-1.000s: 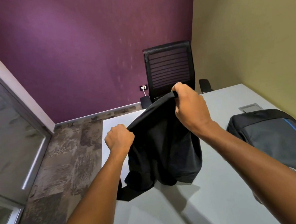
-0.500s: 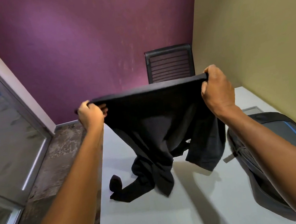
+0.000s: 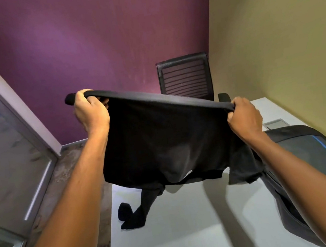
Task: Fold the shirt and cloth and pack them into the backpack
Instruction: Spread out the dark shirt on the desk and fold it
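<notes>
With the left hand (image 3: 91, 114) and right hand (image 3: 243, 116) each clenched on an edge of the black shirt (image 3: 160, 144) at mid-frame, its dangling sleeve (image 3: 136, 211) could bunch underneath when laid on the white table (image 3: 193, 233).

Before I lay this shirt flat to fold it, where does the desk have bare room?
The widest bare patch of the desk is the near middle, between the black cloth trailing near its left edge and the backpack on the right. The right side is crowded by the backpack. Both hands, left and right, hold the shirt above the far part.
</notes>
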A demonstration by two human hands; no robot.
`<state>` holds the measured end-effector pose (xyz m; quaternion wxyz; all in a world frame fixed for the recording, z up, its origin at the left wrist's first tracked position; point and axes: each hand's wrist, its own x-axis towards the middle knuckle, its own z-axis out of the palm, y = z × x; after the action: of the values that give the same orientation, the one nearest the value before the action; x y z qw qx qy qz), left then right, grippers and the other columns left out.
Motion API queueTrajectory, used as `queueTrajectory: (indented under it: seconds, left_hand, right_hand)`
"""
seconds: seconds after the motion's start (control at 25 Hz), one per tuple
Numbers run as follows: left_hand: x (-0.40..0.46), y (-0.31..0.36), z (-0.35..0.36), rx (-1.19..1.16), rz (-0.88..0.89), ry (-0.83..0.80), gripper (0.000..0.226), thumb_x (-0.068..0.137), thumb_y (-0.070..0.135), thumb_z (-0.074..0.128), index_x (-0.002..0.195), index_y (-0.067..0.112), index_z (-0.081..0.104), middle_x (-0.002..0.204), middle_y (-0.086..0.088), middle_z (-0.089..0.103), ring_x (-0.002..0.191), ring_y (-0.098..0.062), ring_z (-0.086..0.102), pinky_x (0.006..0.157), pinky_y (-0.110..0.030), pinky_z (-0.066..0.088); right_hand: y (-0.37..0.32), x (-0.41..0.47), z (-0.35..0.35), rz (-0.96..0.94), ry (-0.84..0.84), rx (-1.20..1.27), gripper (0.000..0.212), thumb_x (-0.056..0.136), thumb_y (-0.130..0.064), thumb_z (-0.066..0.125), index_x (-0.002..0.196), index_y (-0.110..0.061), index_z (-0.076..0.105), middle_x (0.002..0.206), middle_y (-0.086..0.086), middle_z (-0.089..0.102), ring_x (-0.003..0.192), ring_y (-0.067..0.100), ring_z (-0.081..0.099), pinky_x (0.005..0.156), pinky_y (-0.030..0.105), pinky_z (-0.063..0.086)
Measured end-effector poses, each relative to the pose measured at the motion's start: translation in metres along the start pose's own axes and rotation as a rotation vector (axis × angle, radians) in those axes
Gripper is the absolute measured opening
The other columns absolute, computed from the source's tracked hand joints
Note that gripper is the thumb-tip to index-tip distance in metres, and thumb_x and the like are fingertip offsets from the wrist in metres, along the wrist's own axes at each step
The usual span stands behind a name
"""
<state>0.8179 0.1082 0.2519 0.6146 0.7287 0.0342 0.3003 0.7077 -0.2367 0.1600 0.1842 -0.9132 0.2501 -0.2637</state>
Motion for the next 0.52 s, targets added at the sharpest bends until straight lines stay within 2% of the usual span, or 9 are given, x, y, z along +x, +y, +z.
queueTrajectory:
  seconds: [0.08, 0.2, 0.32, 0.4, 0.48, 0.52]
  left_hand:
    - [-0.003, -0.008, 0.002, 0.016, -0.007, 0.001, 0.03, 0.095, 0.003, 0.03, 0.103, 0.016, 0.056, 0.089, 0.0, 0.065, 0.072, -0.015, 0.073, 0.071, -0.037, 0.062]
    - [0.002, -0.016, -0.001, 0.044, -0.025, 0.005, 0.03, 0.093, 0.01, 0.031, 0.1, 0.021, 0.058, 0.098, -0.007, 0.068, 0.079, -0.02, 0.074, 0.073, -0.039, 0.063]
    - [0.01, -0.026, -0.006, 0.078, -0.038, 0.016, 0.033, 0.089, 0.011, 0.03, 0.101, 0.021, 0.06, 0.102, -0.013, 0.069, 0.081, -0.025, 0.074, 0.074, -0.042, 0.063]
    - [0.009, -0.029, -0.011, 0.104, -0.056, 0.021, 0.035, 0.093, 0.007, 0.03, 0.108, 0.014, 0.062, 0.104, -0.012, 0.068, 0.077, -0.02, 0.072, 0.07, -0.035, 0.063]
    - [0.009, -0.035, -0.017, 0.13, -0.096, 0.033, 0.037, 0.096, 0.003, 0.03, 0.114, 0.008, 0.061, 0.104, -0.011, 0.067, 0.072, -0.014, 0.07, 0.063, -0.023, 0.06]
    - [0.009, -0.039, -0.02, 0.12, -0.116, 0.027, 0.036, 0.097, 0.002, 0.029, 0.114, 0.008, 0.06, 0.105, -0.012, 0.068, 0.072, -0.016, 0.072, 0.064, -0.026, 0.061]
  right_hand:
    - [0.008, -0.003, 0.007, 0.076, -0.045, 0.046, 0.015, 0.091, -0.008, 0.054, 0.105, -0.009, 0.054, 0.106, 0.02, 0.063, 0.093, 0.043, 0.06, 0.073, 0.039, 0.041]
    - [0.014, -0.008, 0.014, 0.118, -0.124, 0.081, 0.021, 0.09, -0.006, 0.054, 0.111, -0.011, 0.054, 0.097, 0.017, 0.061, 0.084, 0.037, 0.056, 0.073, 0.038, 0.044]
    - [0.022, -0.019, 0.024, 0.049, -0.238, 0.058, 0.012, 0.088, -0.009, 0.056, 0.096, -0.017, 0.059, 0.093, 0.014, 0.065, 0.08, 0.035, 0.055, 0.068, 0.035, 0.042]
    - [0.025, -0.023, 0.026, 0.012, -0.275, 0.057, 0.008, 0.092, -0.012, 0.056, 0.091, -0.016, 0.063, 0.091, 0.013, 0.067, 0.078, 0.032, 0.057, 0.068, 0.035, 0.044]
    - [0.025, -0.022, 0.024, -0.001, -0.289, 0.082, 0.011, 0.094, -0.016, 0.055, 0.09, -0.019, 0.065, 0.088, 0.011, 0.068, 0.075, 0.03, 0.061, 0.07, 0.04, 0.053]
    - [0.025, -0.02, 0.022, -0.011, -0.301, 0.098, 0.014, 0.094, -0.016, 0.053, 0.091, -0.021, 0.066, 0.087, 0.01, 0.069, 0.074, 0.03, 0.063, 0.071, 0.044, 0.057]
